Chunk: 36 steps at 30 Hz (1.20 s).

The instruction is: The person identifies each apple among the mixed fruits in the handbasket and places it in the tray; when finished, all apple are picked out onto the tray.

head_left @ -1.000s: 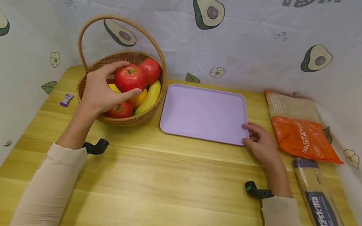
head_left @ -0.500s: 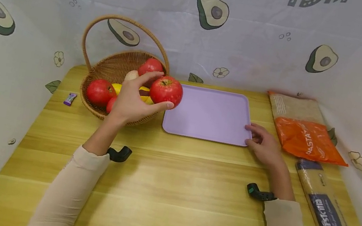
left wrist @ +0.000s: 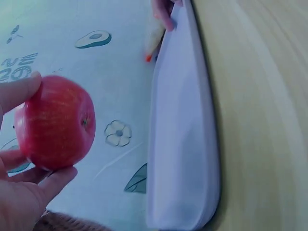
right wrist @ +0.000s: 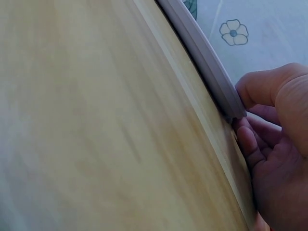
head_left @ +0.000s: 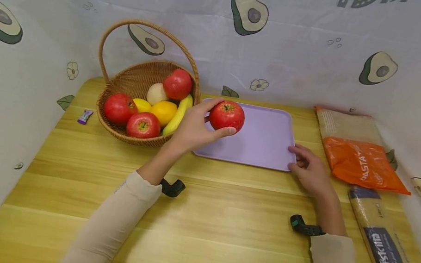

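A red apple (head_left: 227, 116) is held between the thumb and fingers of my left hand (head_left: 196, 130), above the left part of a lilac tray (head_left: 263, 145). In the left wrist view the apple (left wrist: 57, 122) hangs apart from the tray (left wrist: 180, 144). At the tray's right side, my right hand (head_left: 310, 171) grips the edge near the front corner. The right wrist view has its thumb on the rim, with curled fingers (right wrist: 250, 144) by the tray's corner. A wicker basket (head_left: 129, 77) with a tall handle holds several fruits: red apples (head_left: 144, 125), a banana (head_left: 179, 114) and yellow fruit (head_left: 163, 112).
An orange pasta bag (head_left: 363, 153) lies right of the tray, with a long spaghetti pack (head_left: 391, 257) in front of it. A small purple wrapped sweet (head_left: 85, 117) is left of the basket. Avocado-printed sheeting (head_left: 290, 61) encloses the wooden table (head_left: 218, 231) at the back and sides.
My left hand has carried the apple rightward, out of the basket and over the tray. Fruit left in the basket has shifted. My right hand stays at the tray's edge.
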{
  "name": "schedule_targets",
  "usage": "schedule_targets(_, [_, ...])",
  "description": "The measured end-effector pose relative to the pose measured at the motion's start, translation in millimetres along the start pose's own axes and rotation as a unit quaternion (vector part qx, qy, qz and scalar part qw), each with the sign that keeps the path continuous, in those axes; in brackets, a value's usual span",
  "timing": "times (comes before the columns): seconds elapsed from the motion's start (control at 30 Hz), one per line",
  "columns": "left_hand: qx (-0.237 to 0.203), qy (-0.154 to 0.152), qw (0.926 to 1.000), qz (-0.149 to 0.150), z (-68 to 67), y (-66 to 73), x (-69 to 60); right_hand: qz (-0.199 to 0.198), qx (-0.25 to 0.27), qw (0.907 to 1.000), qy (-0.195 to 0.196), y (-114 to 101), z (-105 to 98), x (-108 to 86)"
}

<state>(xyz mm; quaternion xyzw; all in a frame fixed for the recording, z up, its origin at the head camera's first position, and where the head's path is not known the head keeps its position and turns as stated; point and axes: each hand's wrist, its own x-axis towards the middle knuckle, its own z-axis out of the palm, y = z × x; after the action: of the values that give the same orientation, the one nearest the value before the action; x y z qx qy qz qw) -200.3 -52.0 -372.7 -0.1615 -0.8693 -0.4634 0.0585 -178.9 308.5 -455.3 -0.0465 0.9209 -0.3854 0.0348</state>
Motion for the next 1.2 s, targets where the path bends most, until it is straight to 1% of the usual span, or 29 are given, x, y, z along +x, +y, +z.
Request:
schedule_targets(0.1, [0.015,0.011,0.9998,-0.006,16.0,-2.3,4.8,-0.001,-0.006,1.0,0.005,1.2,-0.2,-0.2])
schedule_targets(0.2, [0.03,0.03,0.9988,-0.025,28.2,-6.9,9.6,-0.009,-0.004,0.9999,0.007,1.9,2.7,1.2])
schedule_targets(0.23, [0.03,0.035,0.9983,-0.036,32.0,-8.7,12.0,-0.011,-0.001,0.9999,0.007,1.9,3.1,1.8])
schedule_targets(0.4, [0.007,0.063,0.994,-0.089,49.3,-23.3,26.6,-0.018,0.01,0.9997,0.009,-0.6,4.7,2.7])
schedule_targets(0.53, [-0.006,0.081,0.9902,-0.114,63.5,-37.9,37.3,-0.01,0.008,0.9999,0.01,-1.3,3.2,-0.6])
schedule_targets(0.63, [-0.014,0.093,0.9893,-0.112,70.3,-46.2,44.1,-0.008,0.004,0.9999,0.012,-1.8,2.3,-1.6])
schedule_targets(0.77, [-0.023,0.109,0.9884,-0.103,74.5,-52.7,50.6,-0.012,0.003,0.9999,0.011,-3.8,2.7,-1.0])
schedule_targets(0.93, [-0.029,0.105,0.9886,-0.103,82.4,-59.5,56.8,-0.008,0.004,0.9999,0.012,-2.8,3.9,-0.7])
schedule_targets(1.03, [-0.032,0.105,0.9892,-0.098,86.2,-63.1,58.9,-0.008,0.004,0.9999,0.014,-0.9,4.3,-0.1])
schedule_targets(1.2, [-0.032,0.1,0.9908,-0.085,86.0,-65.3,58.3,-0.007,0.006,0.9999,0.014,0.6,4.7,-0.3])
